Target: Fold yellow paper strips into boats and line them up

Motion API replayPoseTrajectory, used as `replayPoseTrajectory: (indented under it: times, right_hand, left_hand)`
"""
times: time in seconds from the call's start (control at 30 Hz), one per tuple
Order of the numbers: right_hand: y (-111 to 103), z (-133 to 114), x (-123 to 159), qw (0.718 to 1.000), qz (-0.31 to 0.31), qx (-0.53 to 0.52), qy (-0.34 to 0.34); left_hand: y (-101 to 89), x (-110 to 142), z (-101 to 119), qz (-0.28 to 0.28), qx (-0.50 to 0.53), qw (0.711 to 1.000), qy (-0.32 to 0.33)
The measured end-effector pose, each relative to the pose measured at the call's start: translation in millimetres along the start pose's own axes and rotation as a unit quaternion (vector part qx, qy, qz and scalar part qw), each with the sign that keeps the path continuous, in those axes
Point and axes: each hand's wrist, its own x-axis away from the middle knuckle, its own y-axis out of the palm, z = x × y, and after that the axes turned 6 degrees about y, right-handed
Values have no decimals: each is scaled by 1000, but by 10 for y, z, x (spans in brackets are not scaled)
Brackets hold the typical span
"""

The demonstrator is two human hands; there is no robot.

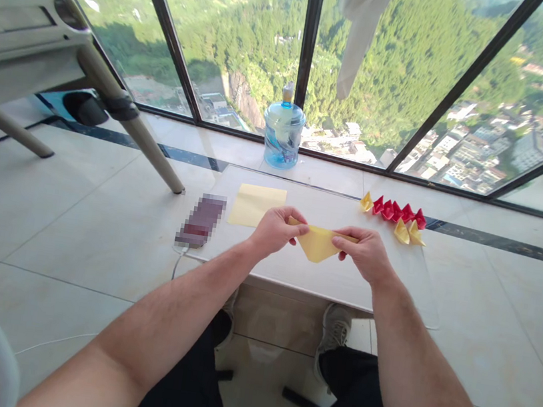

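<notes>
A folded piece of pale yellow paper (316, 247) is held up between the person's two hands, over the near middle part of a low, white, rectangular table (321, 282). Its long axis runs left to right, roughly parallel to the table's near edge, and its blunt point faces down toward the person. The left hand (276, 230) pinches the paper's left end between thumb and fingers; the right hand (362, 250) pinches the right end the same way. Beyond the left hand lies a flat, pale yellow rectangular sheet (257, 206), and left of that a dark, blurred, oblong object (202, 219) with a white cable (182, 255). Near the table's far right corner, small red folded-paper shapes (396, 212) sit in a row with yellow folded-paper shapes (402, 232) beside them. Past the far edge, a clear blue plastic water jug (282, 139) stands upright near the window; whether it holds water I cannot tell.
</notes>
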Motion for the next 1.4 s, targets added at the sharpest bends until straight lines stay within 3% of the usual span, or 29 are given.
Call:
replayPoseTrajectory:
  times: [0.3, 0.5, 0.7, 0.87, 1.4]
  right_hand:
    - [1, 4, 0, 1000, -17, 21, 2]
    - [-3, 12, 14, 999, -39, 18, -4]
    - [23, 50, 0, 999, -17, -30, -19]
    - [23, 62, 0, 997, -8, -71, -36]
    - [-1, 32, 35, 988, -57, -140, -9]
  left_hand:
    - [-66, 2, 34, -66, 35, 997, -36]
    - [-83, 18, 81, -68, 38, 996, -51]
    - [-71, 8, 77, -38, 54, 997, -34]
    - [-88, 2, 72, -46, 73, 996, -37]
    - [-167, 2, 141, -35, 139, 985, -99]
